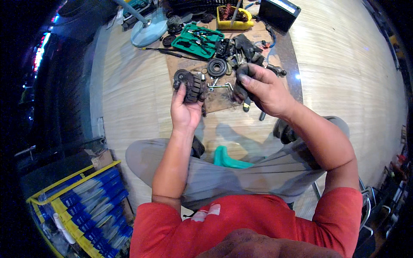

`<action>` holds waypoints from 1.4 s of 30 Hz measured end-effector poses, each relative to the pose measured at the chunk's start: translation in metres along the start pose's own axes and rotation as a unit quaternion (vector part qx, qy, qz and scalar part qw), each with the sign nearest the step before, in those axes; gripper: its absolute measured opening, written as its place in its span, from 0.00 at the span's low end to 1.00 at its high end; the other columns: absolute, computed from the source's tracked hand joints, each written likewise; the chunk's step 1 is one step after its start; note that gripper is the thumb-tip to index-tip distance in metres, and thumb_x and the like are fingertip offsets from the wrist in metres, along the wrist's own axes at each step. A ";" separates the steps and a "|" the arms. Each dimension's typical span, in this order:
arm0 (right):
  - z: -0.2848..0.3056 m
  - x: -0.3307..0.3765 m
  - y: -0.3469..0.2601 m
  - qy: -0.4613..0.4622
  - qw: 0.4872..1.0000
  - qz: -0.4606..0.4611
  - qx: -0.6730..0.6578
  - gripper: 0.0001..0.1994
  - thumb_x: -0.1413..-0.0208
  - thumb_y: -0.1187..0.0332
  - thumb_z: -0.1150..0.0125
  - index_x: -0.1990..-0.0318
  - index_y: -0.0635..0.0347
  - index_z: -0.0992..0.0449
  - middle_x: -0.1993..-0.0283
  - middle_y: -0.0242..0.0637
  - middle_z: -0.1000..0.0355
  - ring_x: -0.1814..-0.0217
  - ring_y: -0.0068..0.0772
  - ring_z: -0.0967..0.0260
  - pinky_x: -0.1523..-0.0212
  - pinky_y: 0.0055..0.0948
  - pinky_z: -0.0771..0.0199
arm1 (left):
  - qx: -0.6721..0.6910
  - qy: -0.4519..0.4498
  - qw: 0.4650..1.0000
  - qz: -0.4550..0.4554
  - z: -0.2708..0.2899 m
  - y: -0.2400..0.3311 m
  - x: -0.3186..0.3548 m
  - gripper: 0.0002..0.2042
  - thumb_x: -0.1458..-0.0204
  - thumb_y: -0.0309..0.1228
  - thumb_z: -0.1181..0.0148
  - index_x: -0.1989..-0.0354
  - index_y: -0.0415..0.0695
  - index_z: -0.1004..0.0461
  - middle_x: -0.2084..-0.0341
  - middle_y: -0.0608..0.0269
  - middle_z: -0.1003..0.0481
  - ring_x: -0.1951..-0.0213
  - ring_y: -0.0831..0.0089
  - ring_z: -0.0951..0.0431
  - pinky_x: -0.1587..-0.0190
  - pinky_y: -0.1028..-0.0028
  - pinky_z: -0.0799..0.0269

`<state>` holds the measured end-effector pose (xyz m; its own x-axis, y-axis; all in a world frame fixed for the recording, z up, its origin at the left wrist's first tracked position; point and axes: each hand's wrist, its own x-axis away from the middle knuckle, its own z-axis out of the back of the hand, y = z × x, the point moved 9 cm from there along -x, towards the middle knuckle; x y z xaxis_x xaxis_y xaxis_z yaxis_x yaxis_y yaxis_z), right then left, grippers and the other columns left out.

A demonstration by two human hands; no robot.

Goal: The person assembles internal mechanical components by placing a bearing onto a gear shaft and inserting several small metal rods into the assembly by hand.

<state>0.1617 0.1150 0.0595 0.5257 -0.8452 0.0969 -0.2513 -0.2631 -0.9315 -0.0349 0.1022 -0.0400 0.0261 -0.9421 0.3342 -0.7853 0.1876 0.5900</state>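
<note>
My left hand (186, 112) grips a dark, greasy, ribbed round machine part (192, 88), thumb along its near side. To the right, my right hand (263, 88) is closed with its thumb pressed against curled, blackened fingers. Whatever it may hold is hidden. Between the hands, a bent metal wrench (221, 86) lies on the cardboard sheet (180, 62). Just beyond it sits a black ring-shaped pulley (217, 67).
Past the pulley lies an opened green tool case (198, 40). A yellow tub (234, 19) and a black battery (279, 15) stand at the far side. A hammer (276, 69) lies right of the parts. At lower left is a yellow rack (73, 182) with blue packages.
</note>
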 end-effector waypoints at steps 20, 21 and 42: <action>0.100 -0.020 -0.021 0.214 0.942 0.058 -0.253 0.07 0.36 0.65 0.49 0.59 0.57 0.36 0.68 0.33 0.36 0.69 0.30 0.33 0.72 0.29 0.28 | 0.136 -0.118 0.984 -0.003 -0.055 0.033 0.031 0.21 0.44 0.48 0.47 0.48 0.49 0.28 0.56 0.52 0.25 0.66 0.65 0.28 0.66 0.69 0.33; 0.101 -0.023 -0.020 0.234 0.940 0.044 -0.246 0.07 0.36 0.65 0.49 0.59 0.57 0.37 0.69 0.33 0.36 0.69 0.30 0.33 0.72 0.28 0.28 | 0.131 -0.138 0.982 -0.004 -0.058 0.033 0.034 0.22 0.44 0.48 0.47 0.47 0.49 0.29 0.55 0.52 0.26 0.66 0.65 0.28 0.65 0.69 0.33; 0.043 0.004 -0.087 0.269 0.726 0.295 0.560 0.17 0.49 0.72 0.41 0.51 0.66 0.33 0.51 0.54 0.34 0.47 0.56 0.36 0.45 0.43 0.37 | -0.007 -0.086 0.996 -0.026 -0.031 0.027 0.038 0.28 0.50 0.20 0.43 0.38 0.41 0.41 0.49 0.56 0.29 0.49 0.62 0.26 0.47 0.62 0.27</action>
<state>0.2208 0.1542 0.1259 0.1255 -0.7964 -0.5916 0.6726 0.5067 -0.5394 -0.0360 0.0799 0.0116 -0.0399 -0.9841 0.1729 -0.7773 0.1393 0.6135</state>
